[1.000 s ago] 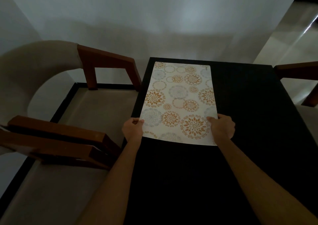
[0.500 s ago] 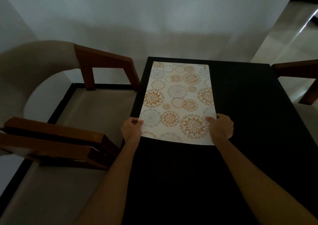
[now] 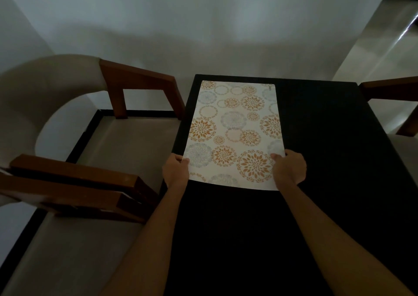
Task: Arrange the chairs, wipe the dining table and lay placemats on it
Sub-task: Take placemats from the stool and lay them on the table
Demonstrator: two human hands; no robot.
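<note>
Dim home dining room, dark table, upholstered wooden armchair, floral placemat

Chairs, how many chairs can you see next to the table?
2. One chair with brown wooden arms stands at the left side of the dark table. Another chair peeks in at the right edge, mostly cut off. More may be hidden outside the picture.

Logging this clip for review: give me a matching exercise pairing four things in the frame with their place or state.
Things:
1. white floral-patterned placemat
2. black rectangular dining table
3. left hand
4. beige upholstered chair with brown wooden armrests

Place or state:
A. stands left of the table
B. grips the mat's near left corner
C. lies lengthwise along the table's left side
D. carries the mat

Pairs: 1-C, 2-D, 3-B, 4-A
</note>
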